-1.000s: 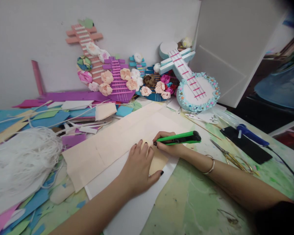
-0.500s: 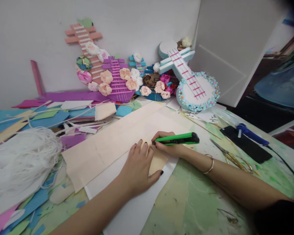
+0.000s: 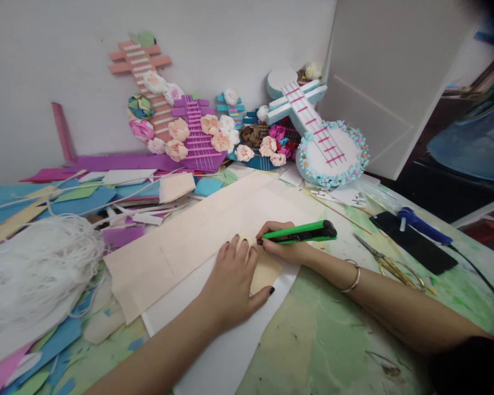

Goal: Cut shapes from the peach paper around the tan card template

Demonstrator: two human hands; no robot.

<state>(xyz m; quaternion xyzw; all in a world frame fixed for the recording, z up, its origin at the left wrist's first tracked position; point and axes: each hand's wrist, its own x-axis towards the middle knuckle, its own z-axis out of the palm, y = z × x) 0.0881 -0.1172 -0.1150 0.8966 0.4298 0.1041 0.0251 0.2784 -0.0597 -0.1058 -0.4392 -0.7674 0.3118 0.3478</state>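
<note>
My right hand [image 3: 283,241] is closed around a green utility knife [image 3: 300,232], its handle pointing right and its tip end low over the paper. The blade itself is too small to make out. Flat on a small pale yellow piece [image 3: 267,271] lies my left hand [image 3: 233,277], fingers stretched out and thumb spread to the right. Beneath that piece are a cream sheet [image 3: 177,236] and a white sheet [image 3: 214,351]. Part of the yellow piece is hidden under my left hand.
Gold-handled scissors [image 3: 389,263], a black phone-like slab [image 3: 414,241] and a blue glue gun [image 3: 424,225] lie to the right. White cord [image 3: 41,269] is heaped at left among coloured scraps. Decorated toy string instruments [image 3: 331,153] lean along the wall.
The utility knife and the fingers of my right hand have shifted very slightly to the right. My left hand stays in place.
</note>
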